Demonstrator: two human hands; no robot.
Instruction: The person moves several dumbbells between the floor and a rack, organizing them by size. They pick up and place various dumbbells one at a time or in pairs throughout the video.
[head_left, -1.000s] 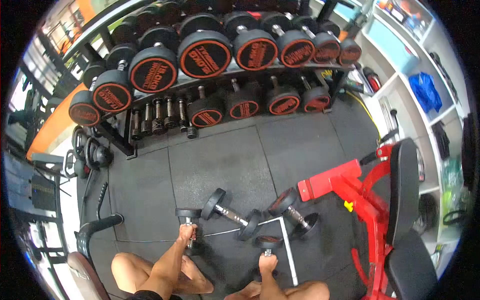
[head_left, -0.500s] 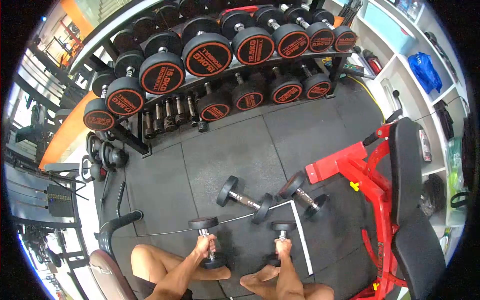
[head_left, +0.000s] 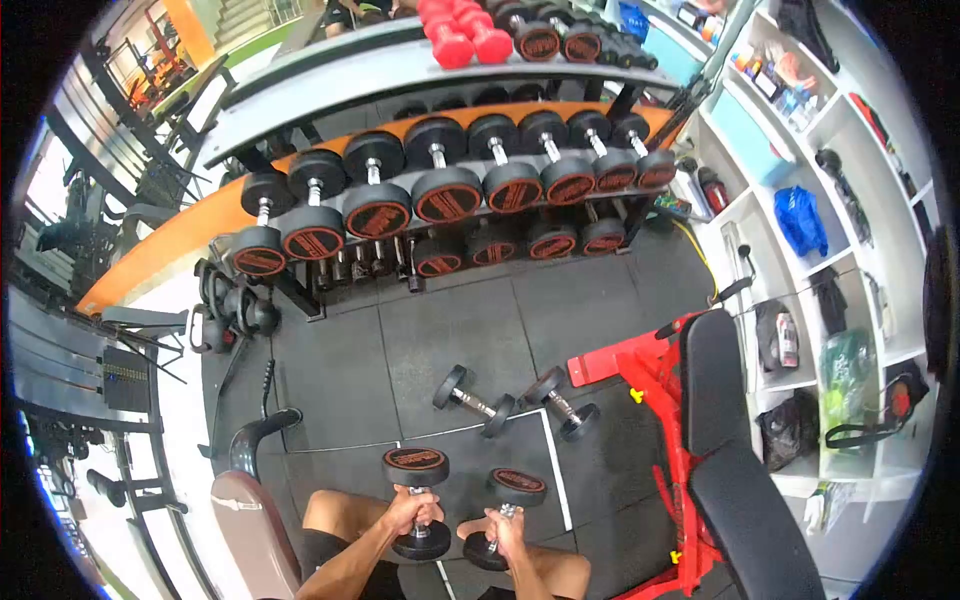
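My left hand [head_left: 412, 509] is wrapped around the silver handle of a black dumbbell [head_left: 416, 465], whose orange-lettered end faces up. A matching dumbbell [head_left: 517, 485] is gripped by my right hand [head_left: 508, 530], a little to the right and tilted. Both are held close to my bent legs, one end towards the rack and the other towards me. On the mat ahead lie two more dumbbells, one at centre [head_left: 473, 401] and one on its right [head_left: 561, 404], nearly touching.
A rack of dumbbells [head_left: 447, 195] spans the far side, with pink dumbbells [head_left: 452, 48] on top. To the right stand a red-framed bench [head_left: 715, 385] and white shelves [head_left: 745, 215] with bags. Kettlebells [head_left: 250, 310] and a brown padded seat [head_left: 250, 520] are at left.
Both dumbbells have come up towards me, and their lettered ends now show. My hands are nearer each other. The view has tilted up, bringing the rack's top into sight.
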